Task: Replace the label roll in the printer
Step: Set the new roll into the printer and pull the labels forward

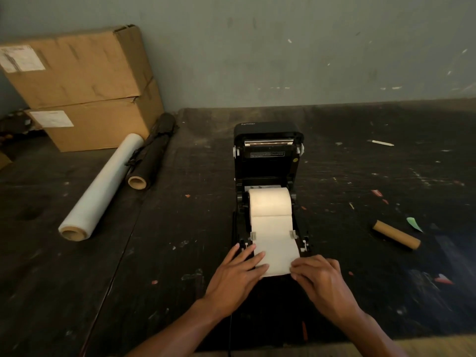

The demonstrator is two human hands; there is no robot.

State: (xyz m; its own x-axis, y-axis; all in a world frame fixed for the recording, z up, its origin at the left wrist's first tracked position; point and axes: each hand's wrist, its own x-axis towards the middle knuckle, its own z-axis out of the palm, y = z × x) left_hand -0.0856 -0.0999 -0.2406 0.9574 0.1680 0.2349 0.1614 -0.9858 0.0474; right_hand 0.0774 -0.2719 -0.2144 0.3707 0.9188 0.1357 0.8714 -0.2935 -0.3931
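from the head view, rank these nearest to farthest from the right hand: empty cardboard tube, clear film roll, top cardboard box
1. Empty cardboard tube: on the table, to the right of the right hand.
2. Clear film roll: across the printer, far to the left.
3. Top cardboard box: stacked at the back left, against the wall.

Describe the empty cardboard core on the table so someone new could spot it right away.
Start at the open black printer mid-table and look to its right. The empty core lies there alone, a short bare brown tube beside a green paper scrap. The cores left of the printer still carry film.
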